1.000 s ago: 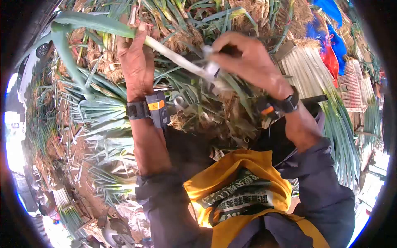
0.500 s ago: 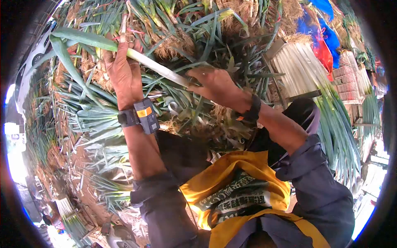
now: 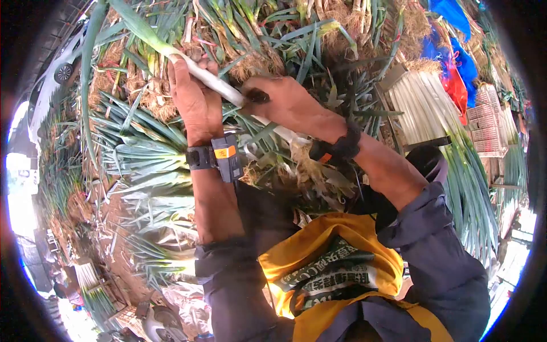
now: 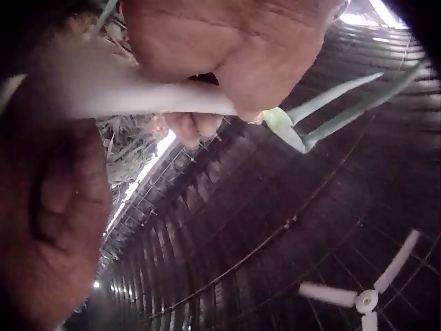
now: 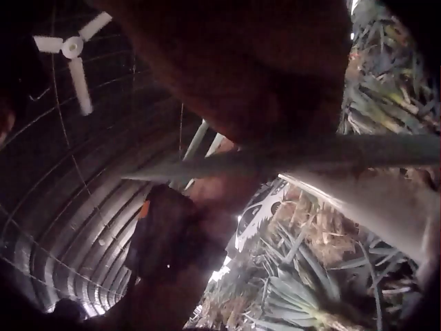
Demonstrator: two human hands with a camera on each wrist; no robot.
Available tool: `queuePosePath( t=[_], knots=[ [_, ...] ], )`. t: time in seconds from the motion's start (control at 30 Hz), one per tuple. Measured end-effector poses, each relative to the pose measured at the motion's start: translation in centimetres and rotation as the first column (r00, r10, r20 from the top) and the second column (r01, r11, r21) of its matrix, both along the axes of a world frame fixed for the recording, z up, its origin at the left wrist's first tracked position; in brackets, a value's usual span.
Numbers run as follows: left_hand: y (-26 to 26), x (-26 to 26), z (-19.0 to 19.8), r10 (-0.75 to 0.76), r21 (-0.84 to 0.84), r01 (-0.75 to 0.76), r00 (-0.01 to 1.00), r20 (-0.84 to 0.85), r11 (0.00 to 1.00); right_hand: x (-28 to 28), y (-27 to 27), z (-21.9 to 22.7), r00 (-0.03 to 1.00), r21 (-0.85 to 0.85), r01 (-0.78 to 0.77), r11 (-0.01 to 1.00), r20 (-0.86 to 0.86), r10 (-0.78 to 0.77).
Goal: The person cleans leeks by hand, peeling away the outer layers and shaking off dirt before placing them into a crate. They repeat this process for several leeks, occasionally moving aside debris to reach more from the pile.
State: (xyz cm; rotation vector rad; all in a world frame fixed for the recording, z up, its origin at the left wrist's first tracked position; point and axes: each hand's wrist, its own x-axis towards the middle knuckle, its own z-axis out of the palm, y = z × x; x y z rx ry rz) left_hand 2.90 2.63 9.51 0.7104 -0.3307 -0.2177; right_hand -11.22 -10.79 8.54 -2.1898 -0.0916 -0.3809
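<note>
A leek [image 3: 212,81] with a white stalk and green leaves slants across the upper part of the head view. The left hand [image 3: 195,105] grips its stalk near the start of the green; the left wrist view shows those fingers [image 4: 241,48] round the white stalk [image 4: 165,98]. Lower on the stalk, the right hand [image 3: 293,108] has its fingers curled at the leek, beside a loose green leaf. The stalk's root end [image 3: 305,151] shows below the right hand. A dark green leaf [image 5: 331,150] crosses the right wrist view.
Leek bundles with roots [image 3: 250,62] lie beyond the hands, and leafy ones [image 3: 154,154] at the left. White-stalked leeks [image 3: 424,97] are stacked at the right, near a red bag [image 3: 454,85] and a pale crate [image 3: 485,122]. A yellow apron [image 3: 319,239] covers the lap.
Over the last second the right hand has moved left and up along the leek toward the left hand. The leek's green leaves have swung upward, and its root end shows below the right hand.
</note>
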Motion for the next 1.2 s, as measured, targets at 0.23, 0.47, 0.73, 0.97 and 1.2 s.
queuePosePath(
  t=[0.23,0.47,0.73,0.97,1.2],
  knots=[
    [0.1,-0.1,0.5,-0.063,-0.092,0.064,0.998,0.013,0.994,-1.1,0.3,-0.5,0.990,-0.035,0.016,0.999,0.141,-0.011],
    [0.1,0.0,0.8,-0.068,-0.118,0.072,0.997,0.030,0.990,0.4,-0.2,-0.8,0.994,-0.017,-0.010,1.000,0.107,0.011],
    [-0.2,-0.7,1.2,-0.036,-0.049,0.040,0.996,0.078,0.998,-1.4,-0.1,-0.3,0.966,-0.041,-0.026,0.999,0.255,0.035],
    [-0.9,-1.2,0.8,0.028,-0.042,-0.025,0.996,0.088,0.999,-1.6,0.8,-2.0,0.978,0.018,0.037,0.999,0.206,-0.040],
    [0.2,-0.4,0.5,0.005,-0.070,-0.001,0.998,0.064,0.998,-4.4,0.4,-1.2,0.951,-0.167,-0.169,0.971,0.230,0.205]
  ],
)
